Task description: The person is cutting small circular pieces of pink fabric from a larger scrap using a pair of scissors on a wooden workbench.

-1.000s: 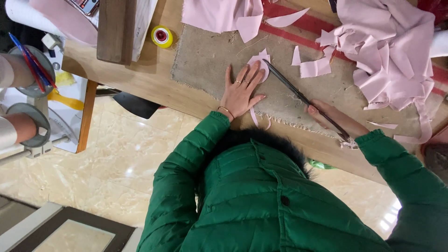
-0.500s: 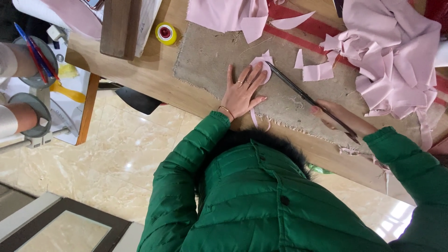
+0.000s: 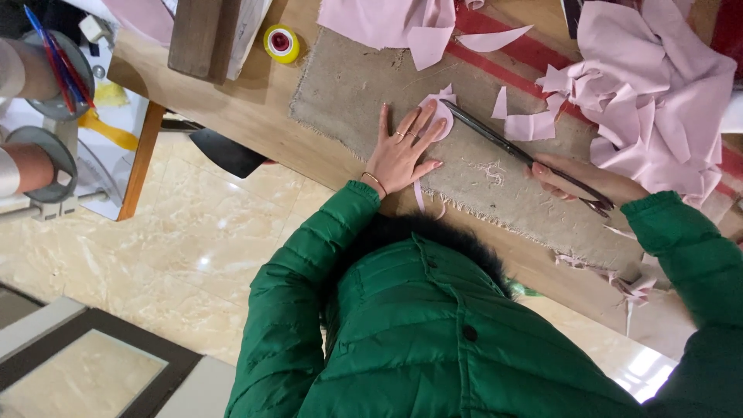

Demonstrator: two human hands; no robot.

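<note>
My left hand (image 3: 402,151) lies flat, fingers spread, pressing a small rounded piece of pink fabric (image 3: 438,116) onto a burlap mat (image 3: 348,85). My right hand (image 3: 576,179) grips the handles of long dark scissors (image 3: 511,147). Their blades reach up and left, with the tips at the edge of the pink piece beside my left fingertips. Both arms wear green padded sleeves. A thin pink strip (image 3: 419,197) trails from under my left palm toward the table edge.
A heap of pink fabric offcuts (image 3: 650,85) lies at the right, more pink cloth (image 3: 387,19) at the top. A yellow tape roll (image 3: 282,42) and a wooden block (image 3: 197,35) stand upper left on the wooden table (image 3: 240,108). Thread cones (image 3: 31,166) sit left, above a tiled floor.
Both hands and the scissors hold nearly the same positions; the view has shifted slightly, bringing the table and hands a little lower in the frame.
</note>
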